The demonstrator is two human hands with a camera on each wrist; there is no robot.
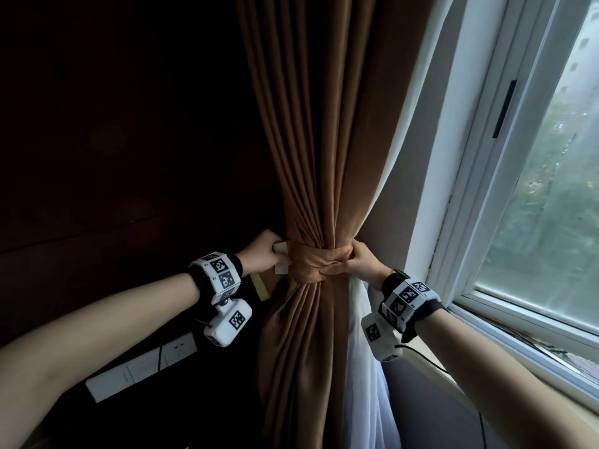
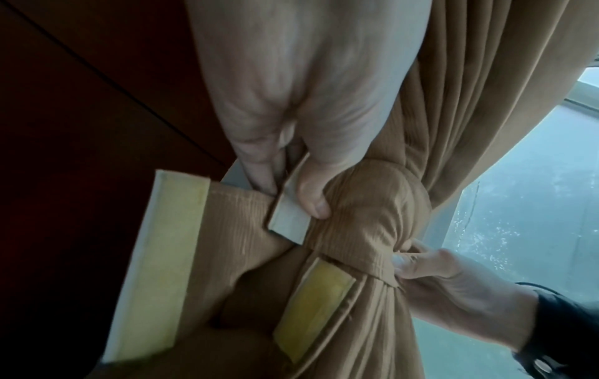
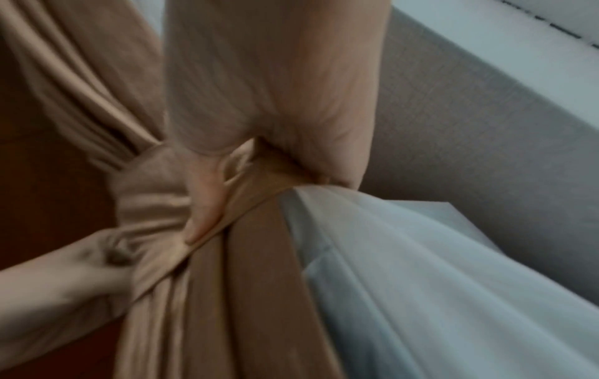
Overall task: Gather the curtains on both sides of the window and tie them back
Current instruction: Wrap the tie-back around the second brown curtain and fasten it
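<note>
A brown curtain (image 1: 311,140) hangs gathered left of the window, cinched at waist height by a matching brown tie-back band (image 1: 311,264). My left hand (image 1: 262,254) grips the band's end at the curtain's left side, thumb and fingers pinching a pale fastening strip (image 2: 288,218). Yellow fastening patches (image 2: 311,310) show on loose parts of the band below. On the right side of the bundle my right hand (image 1: 350,260) clutches the band, thumb pressed under its lower edge (image 3: 201,218). A white sheer curtain (image 1: 366,367) hangs behind the brown one.
The white-framed window (image 1: 486,189) and its sill (image 1: 518,338) lie to the right. A dark wood wall (image 1: 113,157) fills the left, with a white socket plate (image 1: 146,364) low down. A thin black cable (image 1: 431,358) trails from my right wrist.
</note>
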